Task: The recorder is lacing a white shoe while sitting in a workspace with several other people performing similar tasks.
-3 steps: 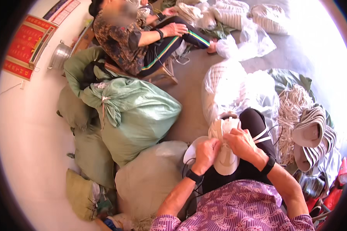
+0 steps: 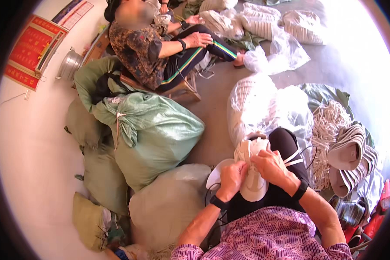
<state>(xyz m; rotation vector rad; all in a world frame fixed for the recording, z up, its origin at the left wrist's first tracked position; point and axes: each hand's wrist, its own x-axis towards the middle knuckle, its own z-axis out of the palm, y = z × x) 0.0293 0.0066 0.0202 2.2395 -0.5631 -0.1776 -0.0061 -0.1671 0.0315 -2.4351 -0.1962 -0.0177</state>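
Observation:
A cream-white shoe upper (image 2: 252,193) rests across my lap, toe end toward me. My left hand (image 2: 232,178) is closed in a pinch at its left edge. Over the lacing area my right hand (image 2: 273,167) has its fingers bent and pressed together; the fingertips are partly hidden. A white shoelace (image 2: 294,158) stretches out beside the right hand, across my dark trouser leg. Another pale, rounded shoe piece (image 2: 216,174) lies just left of my left hand. Black bands circle both wrists.
Beyond my knees stands a clear plastic bag (image 2: 251,102) of shoe uppers. At right lie bundled white laces (image 2: 329,143) and stacked uppers (image 2: 349,147). Green sacks (image 2: 156,130) and a pale sack (image 2: 169,203) fill the left. A seated person (image 2: 138,56) works farther off.
The whole scene sits slightly lower in the picture. Both hands stay at the shoe upper, with hardly any visible shift of the fingers.

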